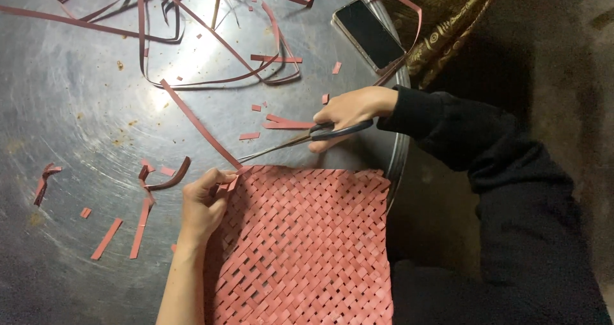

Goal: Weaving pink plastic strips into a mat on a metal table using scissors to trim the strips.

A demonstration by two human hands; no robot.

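Left hand (203,205) sits at the top-left corner of the woven mat (307,248), fingers pinched narrow on the mat's edge strips right at that corner; bare forearm runs down toward 6 o'clock. Right hand (350,111), in a black sleeve (448,127), is wrapped around the handles of the scissors (300,139), above the mat's top edge. Scissor blades point toward 8 o'clock, tips ending just beside the left fingertips at the mat corner; blades look nearly shut, though the tips are too thin here to be sure. One long strip (198,123) runs from that corner up toward 11 o'clock, lying flat on the counter (70,101), and meets the blade tips near the corner; can't tell if it's between the blades. Mat is reddish-pink, diagonal basket weave, lying flat, occupying the bottom centre of the view, its right edge overhanging the round metal counter rim. Tangle of loose long strips (211,37) at 12 o'clock, well apart from both hands. Short offcuts (144,219) scattered at 9 o'clock of the left hand, more small bits between the hands and the tangle, a few just left of the right hand. Dark curled scrap (173,177) just left of the left hand. Phone (368,34), screen dark, lies at 1 o'clock near the counter rim, a strip crossing its corner. Patterned fabric (448,12) beyond the rim at 1 o'clock.
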